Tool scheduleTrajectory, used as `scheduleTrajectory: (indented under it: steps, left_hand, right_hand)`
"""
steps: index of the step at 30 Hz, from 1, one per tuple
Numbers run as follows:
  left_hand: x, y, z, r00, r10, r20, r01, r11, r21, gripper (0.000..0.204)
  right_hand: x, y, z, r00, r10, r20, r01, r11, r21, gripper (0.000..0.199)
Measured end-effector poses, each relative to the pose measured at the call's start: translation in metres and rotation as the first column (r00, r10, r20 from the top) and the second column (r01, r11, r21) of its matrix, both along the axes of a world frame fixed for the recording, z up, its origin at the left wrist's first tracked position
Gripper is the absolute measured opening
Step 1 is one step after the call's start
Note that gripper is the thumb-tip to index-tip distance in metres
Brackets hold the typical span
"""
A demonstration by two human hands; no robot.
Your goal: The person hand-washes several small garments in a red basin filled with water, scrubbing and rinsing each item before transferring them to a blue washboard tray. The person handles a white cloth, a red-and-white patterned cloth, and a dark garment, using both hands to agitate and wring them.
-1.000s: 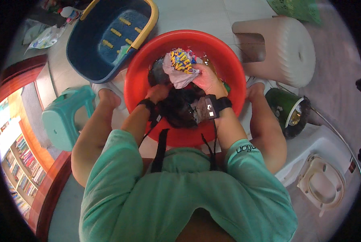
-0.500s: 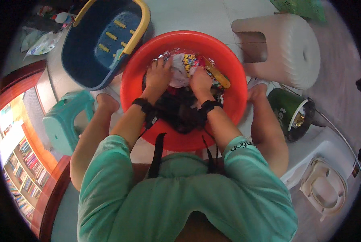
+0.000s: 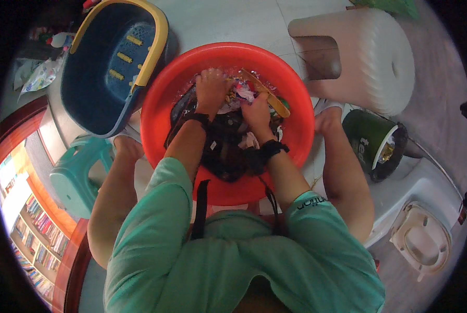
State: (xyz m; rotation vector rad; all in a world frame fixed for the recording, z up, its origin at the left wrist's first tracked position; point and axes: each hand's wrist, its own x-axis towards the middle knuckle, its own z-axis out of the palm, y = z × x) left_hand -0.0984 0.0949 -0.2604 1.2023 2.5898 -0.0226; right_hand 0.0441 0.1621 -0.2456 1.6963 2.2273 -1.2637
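A red basin (image 3: 158, 117) stands on the floor between my legs, with wet laundry and some water in it. Over its far part, my left hand (image 3: 212, 93) is closed on a white cloth with a colourful print (image 3: 245, 94). Its fingertips are partly blurred. My right hand (image 3: 257, 111) grips the same cloth from the right, fingers curled in. Beside the right hand, a long yellow piece (image 3: 275, 100) slants along the laundry, its underside hidden. Dark garments (image 3: 228, 148) fill the near part of the basin, below both wrists.
A dark blue basket with a yellow rim (image 3: 82, 99) is at the far left, above a teal stool (image 3: 69, 175). On the right are a pale stool (image 3: 369, 57), a green bin (image 3: 364, 136) with rubbish inside, and a white squat toilet (image 3: 400, 201) with a loose seat (image 3: 421, 240).
Both hands have shifted slightly, and the printed cloth is now more bunched between them. The left forearm stands more upright. The whole view has moved a little.
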Motion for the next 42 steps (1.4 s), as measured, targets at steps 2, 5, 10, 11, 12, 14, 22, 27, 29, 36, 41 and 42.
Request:
scheduleTrajectory:
  steps: [2,5,10,11,12,14,22,27,29,36,41,42]
  left_hand:
    - [0.005,-0.002,0.003,0.962,0.272,0.027,-0.273,0.958,0.085,0.046]
    - [0.013,-0.006,0.018,0.985,0.153,-0.084,-0.135,0.974,0.184,0.043]
    - [0.049,-0.004,0.066,0.899,-0.071,0.433,-0.172,0.850,0.497,0.038]
    - [0.063,-0.008,0.077,0.902,-0.115,0.416,-0.160,0.806,0.570,0.037]
    - [0.074,-0.013,0.087,0.880,-0.157,0.448,-0.134,0.823,0.552,0.036]
    - [0.084,-0.017,0.097,0.906,-0.137,0.399,-0.158,0.767,0.622,0.022]
    - [-0.001,-0.014,0.070,0.858,0.330,0.393,-0.450,0.852,0.266,0.026]
    - [-0.043,-0.047,0.057,0.961,0.109,0.256,-0.234,0.813,0.533,0.020]
    - [-0.041,-0.058,0.057,0.979,0.005,0.205,-0.126,0.802,0.583,0.017]
    - [0.025,-0.027,0.038,0.999,-0.038,0.003,0.034,0.919,0.393,0.059]
    - [0.033,-0.023,0.006,0.925,-0.347,0.156,0.298,0.916,0.269,0.061]
    - [0.027,-0.024,0.002,0.909,-0.386,0.154,0.334,0.899,0.283,0.059]
  right_hand:
    - [0.001,0.000,0.004,0.998,0.039,-0.049,-0.034,0.993,0.111,0.058]
    - [-0.005,0.012,0.016,0.934,-0.164,-0.317,0.093,0.969,-0.228,0.052]
    - [-0.016,0.037,0.052,0.596,-0.791,-0.139,0.039,0.202,-0.979,0.043]
    - [-0.017,0.035,0.056,0.567,-0.758,-0.322,-0.108,0.319,-0.942,0.041]
    - [-0.017,0.033,0.056,0.629,-0.710,-0.317,-0.039,0.378,-0.925,0.041]
    - [-0.017,0.023,0.048,0.643,-0.583,-0.497,-0.192,0.505,-0.841,0.039]
    - [-0.034,-0.029,0.000,0.618,-0.688,-0.382,-0.227,0.309,-0.924,0.039]
    - [-0.035,-0.025,0.039,0.827,-0.288,-0.483,0.066,0.902,-0.426,0.042]
    - [-0.017,-0.005,0.047,0.939,0.001,-0.344,0.055,0.987,0.153,0.042]
    - [0.016,-0.010,0.012,0.808,0.547,0.220,-0.588,0.719,0.371,0.032]
    - [0.014,-0.019,-0.005,0.850,0.463,0.252,-0.518,0.823,0.234,0.039]
    - [0.011,-0.012,-0.006,0.867,0.432,0.250,-0.482,0.854,0.198,0.041]
